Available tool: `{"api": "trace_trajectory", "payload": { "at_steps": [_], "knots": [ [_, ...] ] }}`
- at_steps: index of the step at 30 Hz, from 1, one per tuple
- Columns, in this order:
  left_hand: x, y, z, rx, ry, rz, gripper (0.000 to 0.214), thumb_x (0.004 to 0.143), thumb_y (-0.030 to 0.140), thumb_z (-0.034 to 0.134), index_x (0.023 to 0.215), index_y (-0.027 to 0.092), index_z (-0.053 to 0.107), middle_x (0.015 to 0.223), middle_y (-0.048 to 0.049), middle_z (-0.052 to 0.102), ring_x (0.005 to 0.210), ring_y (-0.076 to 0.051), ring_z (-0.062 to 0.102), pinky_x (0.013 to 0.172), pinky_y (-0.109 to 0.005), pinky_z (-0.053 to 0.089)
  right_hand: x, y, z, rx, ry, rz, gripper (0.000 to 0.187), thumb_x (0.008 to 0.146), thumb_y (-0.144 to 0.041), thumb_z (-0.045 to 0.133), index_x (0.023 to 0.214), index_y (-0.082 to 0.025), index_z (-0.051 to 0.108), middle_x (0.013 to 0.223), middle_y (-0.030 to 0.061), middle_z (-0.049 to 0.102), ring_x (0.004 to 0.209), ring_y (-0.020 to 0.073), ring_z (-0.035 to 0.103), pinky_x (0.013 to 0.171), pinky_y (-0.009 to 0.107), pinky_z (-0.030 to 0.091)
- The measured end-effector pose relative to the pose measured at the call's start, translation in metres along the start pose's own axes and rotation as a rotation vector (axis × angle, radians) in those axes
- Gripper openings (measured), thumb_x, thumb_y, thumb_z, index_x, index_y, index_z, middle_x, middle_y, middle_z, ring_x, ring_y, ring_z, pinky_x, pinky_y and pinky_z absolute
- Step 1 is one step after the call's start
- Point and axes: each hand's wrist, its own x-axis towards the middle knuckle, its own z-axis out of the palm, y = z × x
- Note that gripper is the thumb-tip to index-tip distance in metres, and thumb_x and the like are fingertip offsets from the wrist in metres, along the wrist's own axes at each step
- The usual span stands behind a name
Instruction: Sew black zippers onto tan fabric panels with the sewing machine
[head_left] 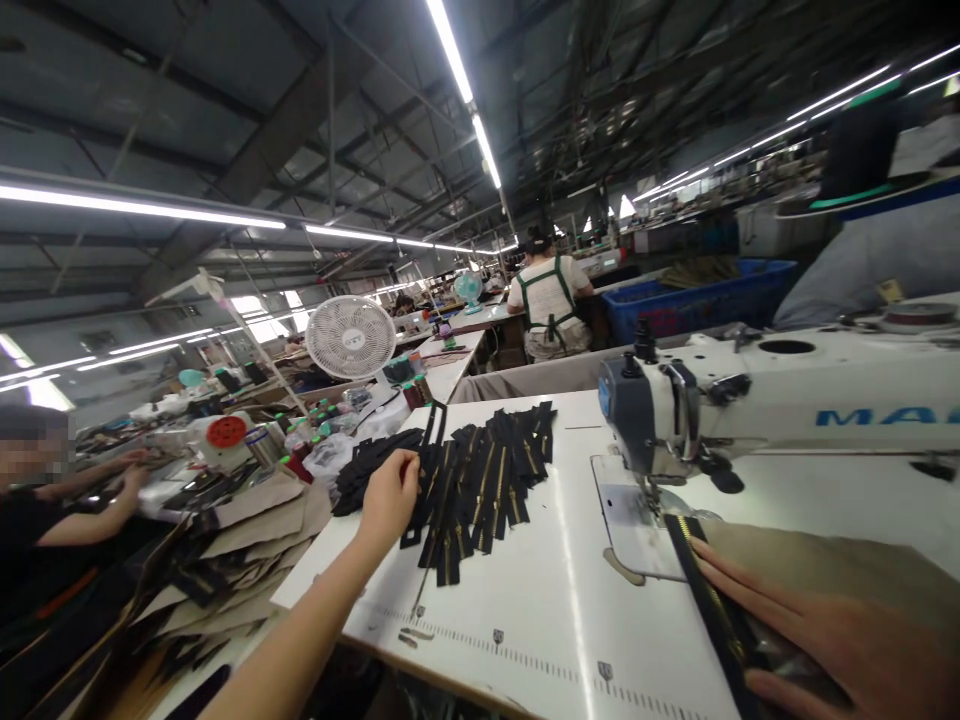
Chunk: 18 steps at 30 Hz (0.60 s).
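My left hand [391,492] reaches over the sewing table with its fingers pinched together. A black strip, seemingly a zipper [433,432], shows above and below the fingertips, in their grip. Beside it lies a fanned pile of black zippers with gold teeth [487,475]. My right hand [817,630] lies flat, fingers stretched, on khaki fabric [840,560] and a black zipper with gold teeth [705,585] along the fabric's left edge. The far end of this zipper is near the needle area of the white sewing machine [780,390].
A ruler scale [499,640] runs along the near table edge. Khaki pieces [255,540] are stacked at the left, where a person [82,520] works. A white fan [351,337], another person seen from behind [551,295] and a blue bin [697,300] are farther back.
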Motion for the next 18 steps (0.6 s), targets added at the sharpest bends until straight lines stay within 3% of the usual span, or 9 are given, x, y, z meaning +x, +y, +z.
{"api": "trace_trajectory", "payload": {
  "at_steps": [4, 8, 11, 15, 18],
  "knots": [
    [-0.047, 0.071, 0.020, 0.002, -0.099, 0.313, 0.017, 0.090, 0.011, 0.047, 0.097, 0.017, 0.060, 0.093, -0.0050, 0.065, 0.087, -0.019, 0.062, 0.080, -0.030, 0.049, 0.017, -0.013, -0.026, -0.078, -0.143, -0.141, 0.082, 0.083, -0.042, 0.056, 0.149, -0.029, 0.010, 0.139, 0.0093, 0.041, 0.105, 0.0319, 0.060, 0.074, 0.045, 0.059],
    [-0.080, 0.120, 0.039, 0.074, -0.253, 0.577, 0.022, 0.080, -0.002, 0.051, 0.088, 0.016, 0.061, 0.086, -0.0057, 0.066, 0.077, -0.020, 0.063, 0.069, -0.029, 0.052, 0.027, -0.023, -0.041, -0.047, -0.260, -0.087, 0.072, 0.084, -0.042, 0.056, 0.146, -0.020, 0.026, 0.141, 0.0136, 0.036, 0.109, 0.0328, 0.058, 0.080, 0.048, 0.056],
    [-0.084, 0.128, 0.044, 0.071, -0.275, 0.810, 0.019, 0.084, 0.000, 0.050, 0.092, 0.015, 0.059, 0.088, -0.0056, 0.066, 0.076, -0.018, 0.063, 0.069, -0.028, 0.053, 0.032, -0.028, -0.047, -0.005, -0.339, -0.021, 0.066, 0.083, -0.041, 0.056, 0.140, -0.013, 0.039, 0.142, 0.0159, 0.034, 0.115, 0.0337, 0.053, 0.087, 0.049, 0.052],
    [-0.072, 0.117, 0.051, -0.166, -0.121, 1.102, 0.013, 0.093, 0.012, 0.045, 0.096, 0.016, 0.057, 0.101, -0.0060, 0.067, 0.095, -0.019, 0.061, 0.085, -0.031, 0.052, 0.036, -0.033, -0.053, 0.024, -0.385, 0.018, 0.069, 0.081, -0.040, 0.057, 0.140, -0.009, 0.039, 0.142, 0.0183, 0.032, 0.118, 0.0357, 0.050, 0.090, 0.052, 0.049],
    [-0.069, 0.109, 0.061, -0.178, -0.055, 1.165, 0.016, 0.094, 0.014, 0.043, 0.098, 0.018, 0.058, 0.112, -0.0075, 0.066, 0.100, -0.019, 0.060, 0.086, -0.032, 0.054, 0.038, -0.035, -0.056, 0.031, -0.400, 0.030, 0.070, 0.081, -0.041, 0.056, 0.140, -0.008, 0.039, 0.143, 0.0187, 0.031, 0.116, 0.0365, 0.052, 0.088, 0.053, 0.049]
  ]
}}
